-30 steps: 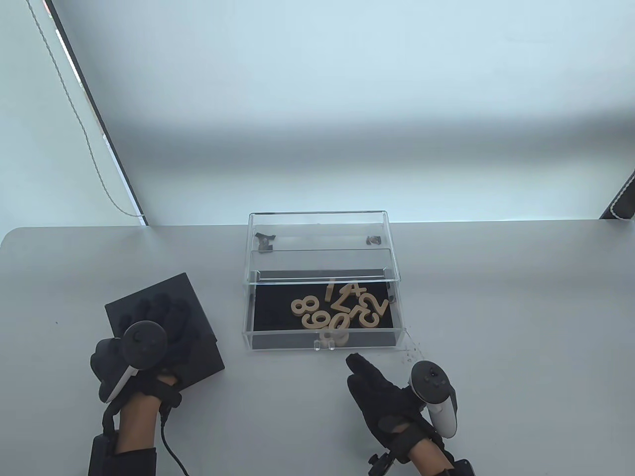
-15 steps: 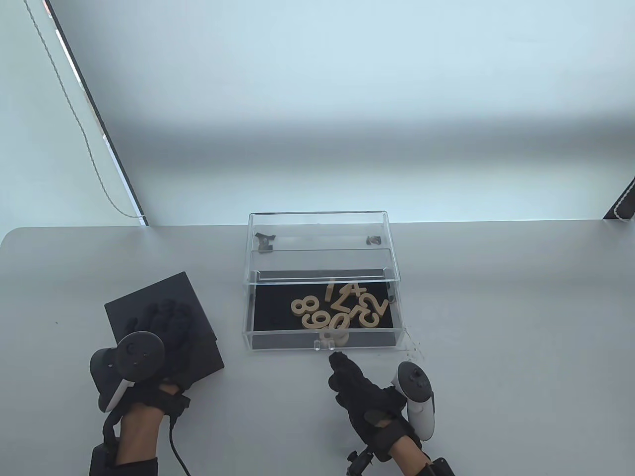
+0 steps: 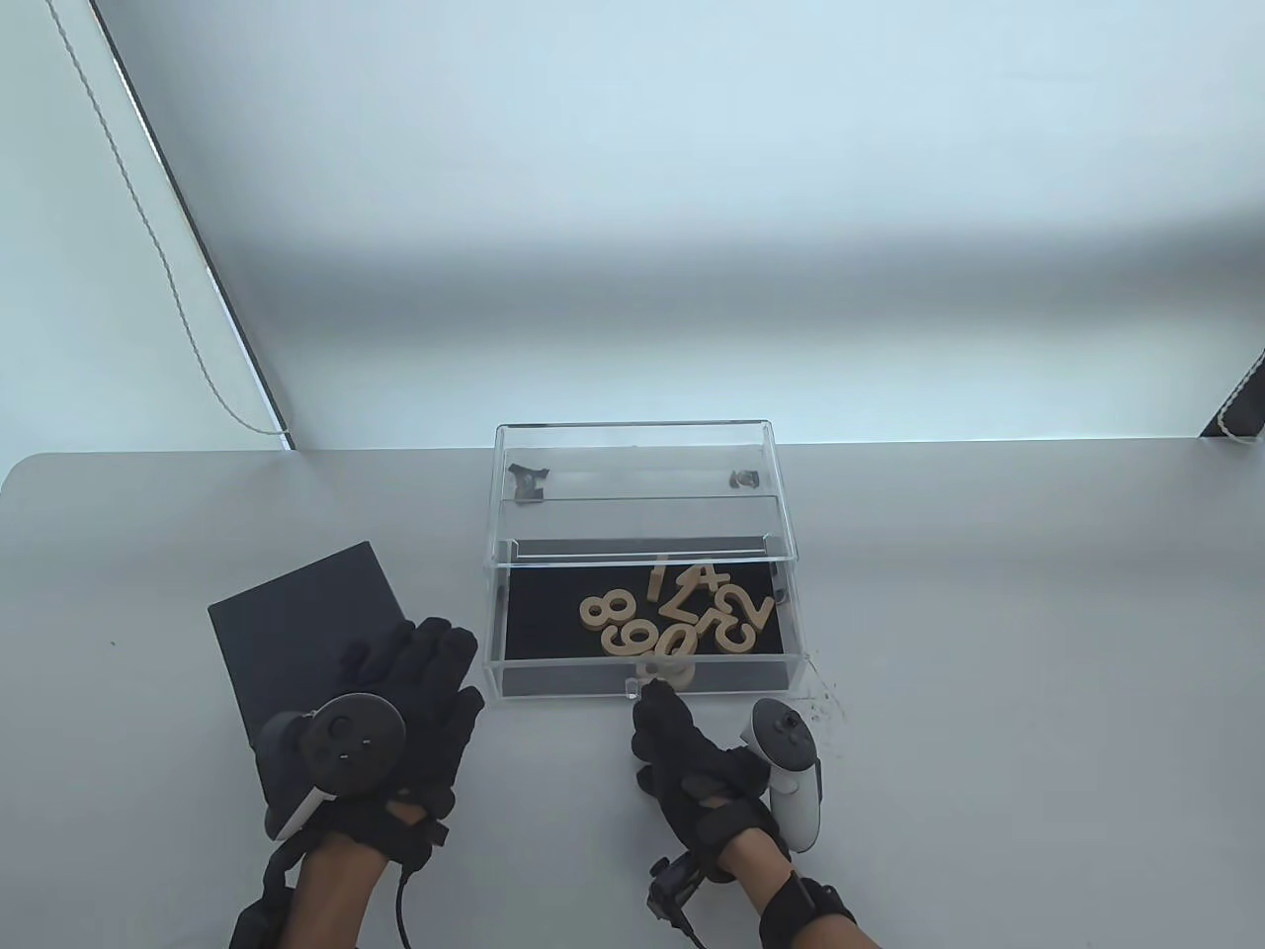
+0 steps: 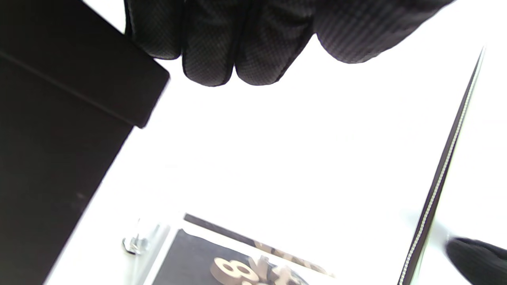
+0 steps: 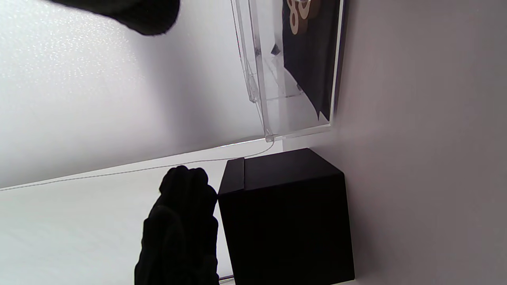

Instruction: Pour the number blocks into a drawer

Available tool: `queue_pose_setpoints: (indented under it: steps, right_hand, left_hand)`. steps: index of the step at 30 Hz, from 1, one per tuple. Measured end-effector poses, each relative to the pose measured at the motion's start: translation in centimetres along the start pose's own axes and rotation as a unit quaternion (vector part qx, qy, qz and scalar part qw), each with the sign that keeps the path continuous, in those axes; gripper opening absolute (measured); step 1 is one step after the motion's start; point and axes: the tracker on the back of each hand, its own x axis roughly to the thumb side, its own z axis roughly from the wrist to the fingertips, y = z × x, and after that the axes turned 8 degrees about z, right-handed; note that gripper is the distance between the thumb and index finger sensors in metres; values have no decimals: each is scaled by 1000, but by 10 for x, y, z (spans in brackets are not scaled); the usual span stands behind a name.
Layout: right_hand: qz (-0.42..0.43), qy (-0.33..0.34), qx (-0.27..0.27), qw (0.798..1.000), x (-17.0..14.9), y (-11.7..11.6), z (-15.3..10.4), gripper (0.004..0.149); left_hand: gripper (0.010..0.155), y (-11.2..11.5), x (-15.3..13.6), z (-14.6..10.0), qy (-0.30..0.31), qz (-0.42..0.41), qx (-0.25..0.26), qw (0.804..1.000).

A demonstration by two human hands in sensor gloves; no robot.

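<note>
Several tan wooden number blocks (image 3: 682, 618) lie in the pulled-out clear drawer (image 3: 553, 682), on its black lining. The drawer sticks out of a clear acrylic case (image 3: 632, 435). A black box (image 3: 296, 623) stands to the left. My left hand (image 3: 425, 657) is open with fingers spread, beside the box's right edge, holding nothing. My right hand (image 3: 654, 704) reaches to the small clear handle (image 3: 647, 687) on the drawer front, fingertips at it, holding nothing. The right wrist view shows the left hand (image 5: 182, 221) next to the black box (image 5: 285, 213) and the drawer (image 5: 257, 79).
The grey table (image 3: 988, 643) stretches to the right of the drawer. A beaded cord (image 3: 158, 247) hangs at the back left beyond the table edge. Small dark specks (image 3: 815, 697) lie by the drawer's front right corner.
My left hand has slid right, off the top of the black box to its right edge. My right hand has moved left and forward to the drawer handle.
</note>
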Motion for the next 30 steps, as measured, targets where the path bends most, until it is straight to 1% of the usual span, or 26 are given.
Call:
queue_pose_setpoints:
  steps: [2, 5, 9, 13, 15, 18, 22, 27, 30]
  right_hand:
    - [18, -4, 1, 1000, -3, -1, 5, 88]
    - [18, 3, 2, 1000, -5, -3, 10, 89]
    - [5, 20, -2, 1000, -8, -6, 11, 89]
    - [10, 31, -6, 999, -10, -7, 12, 89]
    - [11, 35, -9, 999, -10, -8, 12, 89]
    - [12, 43, -16, 999, -11, -8, 13, 89]
    - [8, 43, -25, 999, -10, -6, 22, 88]
    - [-14, 43, -37, 998, -3, -1, 44, 88]
    - [-24, 42, -40, 998, 2, 3, 58, 88]
  left_hand:
    - [64, 7, 5, 0, 6, -11, -9, 1000]
    - [64, 17, 14, 0, 33, -16, -17, 999]
    - [64, 26, 20, 0, 43, -63, -27, 997]
    - [64, 29, 24, -1, 59, -45, -31, 997]
    - [64, 31, 27, -1, 66, -52, -34, 996]
    - [64, 36, 29, 0, 71, -65, -52, 994]
    - [64, 45, 30, 0, 65, -65, -82, 992]
    - [64, 52, 27, 0, 48, -64, -122, 989]
    - [64, 53, 26, 0, 40, -66, -134, 988]
